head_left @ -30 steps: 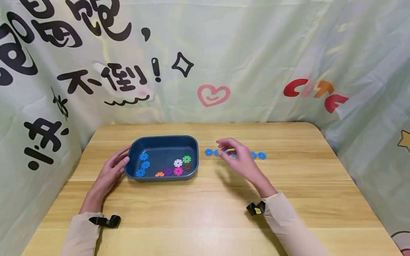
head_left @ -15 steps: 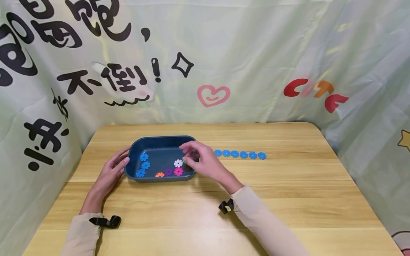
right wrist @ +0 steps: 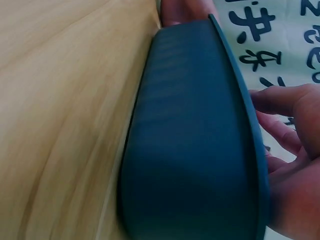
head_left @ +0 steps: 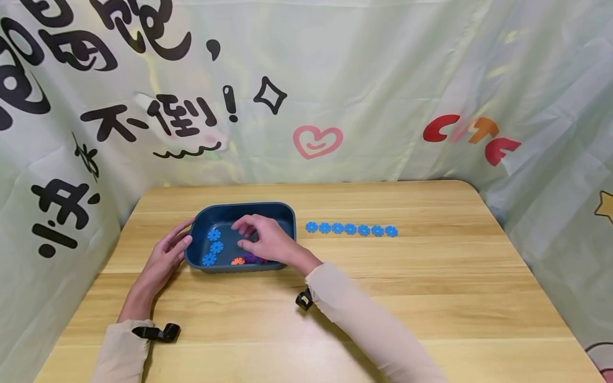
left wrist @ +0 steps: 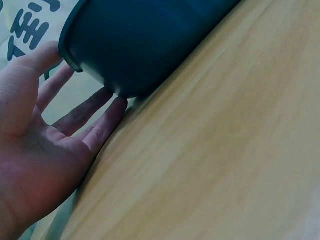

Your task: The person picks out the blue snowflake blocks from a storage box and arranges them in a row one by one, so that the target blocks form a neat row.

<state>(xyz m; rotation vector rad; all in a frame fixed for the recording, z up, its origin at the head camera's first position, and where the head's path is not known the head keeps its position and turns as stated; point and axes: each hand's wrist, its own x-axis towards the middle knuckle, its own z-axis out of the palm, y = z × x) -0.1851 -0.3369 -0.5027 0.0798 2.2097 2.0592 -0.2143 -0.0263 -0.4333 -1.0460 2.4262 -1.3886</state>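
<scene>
A dark blue rectangular tub (head_left: 239, 211) stands on the table. My left hand (head_left: 165, 258) rests against its left end; the left wrist view shows relaxed fingers (left wrist: 82, 112) touching the outer wall. Inside, several blue notched plastic discs (head_left: 216, 247) lie at the left. An orange disc (head_left: 238, 261) and a purple disc (head_left: 250, 258) lie along the near wall. My right hand (head_left: 268, 239) hovers over the tub's middle, thumb and fingers apart with nothing between them. It hides the discs at the tub's right side.
To the right of the tub, several blue discs (head_left: 351, 229) form a straight row on the wooden table (head_left: 383, 298). A printed cloth (head_left: 378, 80) hangs behind and along both sides. A small black camera (head_left: 304, 299) sits at the right wrist.
My right hand has moved left from above the blue row, across the tub's right rim, to over its middle. The left hand has stayed at the tub's end.
</scene>
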